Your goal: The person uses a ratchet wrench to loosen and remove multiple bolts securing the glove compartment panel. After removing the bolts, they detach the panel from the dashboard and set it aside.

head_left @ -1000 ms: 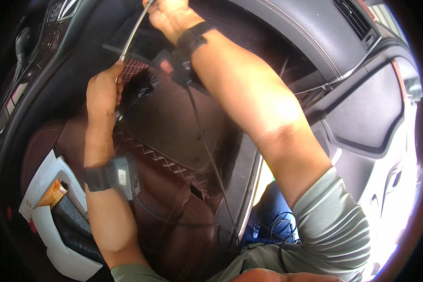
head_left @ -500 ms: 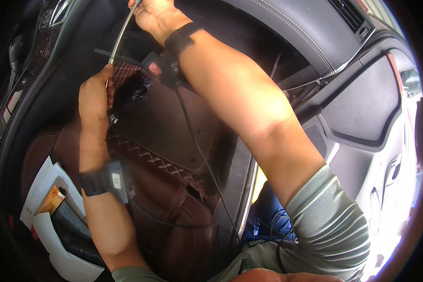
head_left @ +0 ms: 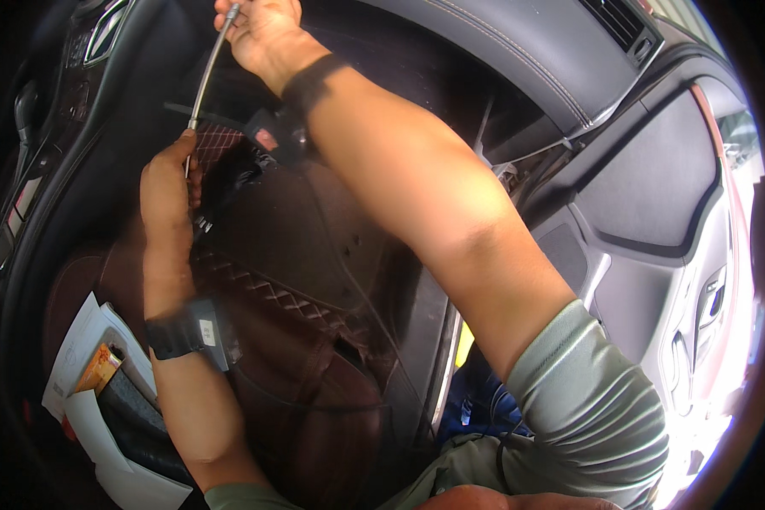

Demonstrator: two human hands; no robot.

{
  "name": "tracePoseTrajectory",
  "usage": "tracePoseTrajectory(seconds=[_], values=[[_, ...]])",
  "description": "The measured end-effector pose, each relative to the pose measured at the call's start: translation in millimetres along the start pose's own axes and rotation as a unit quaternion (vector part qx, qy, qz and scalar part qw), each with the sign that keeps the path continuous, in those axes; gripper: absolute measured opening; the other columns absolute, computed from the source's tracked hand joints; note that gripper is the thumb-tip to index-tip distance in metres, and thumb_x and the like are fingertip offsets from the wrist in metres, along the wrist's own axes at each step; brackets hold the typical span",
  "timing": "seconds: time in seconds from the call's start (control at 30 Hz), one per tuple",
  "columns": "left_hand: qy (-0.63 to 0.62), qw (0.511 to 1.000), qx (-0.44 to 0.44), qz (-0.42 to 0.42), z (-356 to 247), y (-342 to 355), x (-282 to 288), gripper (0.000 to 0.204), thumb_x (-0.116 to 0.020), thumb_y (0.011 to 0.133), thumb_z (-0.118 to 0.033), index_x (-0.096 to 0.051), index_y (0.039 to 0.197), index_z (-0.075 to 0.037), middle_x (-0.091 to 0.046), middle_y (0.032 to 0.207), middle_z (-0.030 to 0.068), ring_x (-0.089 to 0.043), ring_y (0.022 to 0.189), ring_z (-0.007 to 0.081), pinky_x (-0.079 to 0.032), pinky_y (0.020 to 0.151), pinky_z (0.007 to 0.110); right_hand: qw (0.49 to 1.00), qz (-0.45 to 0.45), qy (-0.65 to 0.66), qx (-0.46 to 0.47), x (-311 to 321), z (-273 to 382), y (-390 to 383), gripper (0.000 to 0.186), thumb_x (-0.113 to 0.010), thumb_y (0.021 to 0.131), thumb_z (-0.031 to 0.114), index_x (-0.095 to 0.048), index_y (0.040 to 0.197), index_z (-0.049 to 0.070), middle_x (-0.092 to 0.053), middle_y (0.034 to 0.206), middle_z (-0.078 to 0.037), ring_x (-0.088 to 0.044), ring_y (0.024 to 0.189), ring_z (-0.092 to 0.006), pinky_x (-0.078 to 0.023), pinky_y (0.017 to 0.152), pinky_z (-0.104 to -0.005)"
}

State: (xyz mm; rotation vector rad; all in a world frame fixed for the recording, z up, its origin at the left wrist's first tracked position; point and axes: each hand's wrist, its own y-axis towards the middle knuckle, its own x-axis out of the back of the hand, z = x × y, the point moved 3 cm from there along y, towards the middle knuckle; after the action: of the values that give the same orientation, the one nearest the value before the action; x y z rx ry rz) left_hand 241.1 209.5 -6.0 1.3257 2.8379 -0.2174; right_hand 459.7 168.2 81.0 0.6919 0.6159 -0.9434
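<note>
A long, thin chrome extension bar [head_left: 206,83] slants between my two hands inside a car. My left hand [head_left: 167,183] is closed around its lower part, thumb lying along the metal. At the upper end, my right hand [head_left: 265,32] has its fingers at the bar's tip; the top edge of the picture cuts off some of them. Just below my left fingers shows a small shiny metal piece [head_left: 202,224], and I cannot make out whether it joins the bar. Black straps with boxes [head_left: 217,331] sit on both wrists.
Dark red seat upholstery [head_left: 314,340] with diamond stitching lies below my arms. Papers [head_left: 81,348] and a black item rest at the lower left. The dashboard [head_left: 501,51] curves across the top; the door [head_left: 646,178] stands at the right. The centre console [head_left: 25,170] is on the left.
My right hand and the bar's upper end have shifted a little left and down, so more of the hand shows. My left hand keeps its grip. The whole view has shifted slightly.
</note>
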Motion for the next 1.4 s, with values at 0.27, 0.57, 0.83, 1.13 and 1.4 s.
tracePoseTrajectory(seconds=[0.27,0.57,0.83,1.13,1.4], values=[[0.023,1.0,-0.015,-0.001,4.9,6.5,3.1,0.042,-0.065,0.096,-0.04,-0.056,0.066,-0.012,-0.051,0.058,-0.0014,-0.042,0.048,0.0104,-0.031,0.048,0.027,0.99,-0.05,-0.107,0.081,-6.9,0.1,-11.0,0.013,-0.061,0.096,0.006,-0.066,0.085,0.001,-0.071,0.079,-0.009,-0.06,0.06,-0.015,-0.048,0.055,-0.0317],[0.023,0.999,-0.021,0.012,12.3,10.9,-1.9,0.041,-0.063,0.099,-0.039,-0.056,0.068,-0.012,-0.049,0.056,-0.0022,-0.041,0.046,0.0107,-0.03,0.047,0.027,0.998,-0.049,-0.023,-0.026,1.3,12.9,-22.8,0.014,-0.058,0.104,0.013,-0.064,0.094,0.004,-0.067,0.081,-0.006,-0.057,0.065,-0.0151,-0.049,0.058,-0.0309],[-0.001,1.0,-0.012,0.017,12.0,11.1,-5.3,0.043,-0.063,0.099,-0.041,-0.05,0.067,-0.015,-0.044,0.055,-0.0026,-0.038,0.044,0.0109,-0.029,0.046,0.026,0.997,-0.052,-0.032,0.042,4.9,5.2,-8.6,0.012,-0.056,0.102,0.008,-0.06,0.092,0.003,-0.069,0.084,-0.008,-0.058,0.066,-0.0159,-0.049,0.057,-0.0304],[-0.024,0.999,-0.005,0.036,11.5,8.7,-0.6,0.042,-0.063,0.099,-0.044,-0.05,0.07,-0.016,-0.045,0.056,-0.0019,-0.039,0.046,0.0113,-0.029,0.046,0.026,0.98,-0.132,-0.148,-0.008,-7.0,6.0,-25.8,0.016,-0.057,0.098,0.017,-0.064,0.09,0.005,-0.067,0.079,-0.006,-0.061,0.068,-0.017,-0.049,0.065,-0.0323],[-0.053,0.987,-0.056,0.138,27.4,10.1,-14.2,0.041,-0.063,0.1,-0.04,-0.049,0.071,-0.015,-0.043,0.057,-0.0019,-0.039,0.047,0.0111,-0.03,0.048,0.025,0.946,-0.18,-0.258,-0.077,5.0,59.6,-84.8,0.025,-0.065,0.092,0.025,-0.067,0.104,0.004,-0.071,0.097,-0.017,-0.07,0.093,-0.032,-0.053,0.085,-0.0418]])
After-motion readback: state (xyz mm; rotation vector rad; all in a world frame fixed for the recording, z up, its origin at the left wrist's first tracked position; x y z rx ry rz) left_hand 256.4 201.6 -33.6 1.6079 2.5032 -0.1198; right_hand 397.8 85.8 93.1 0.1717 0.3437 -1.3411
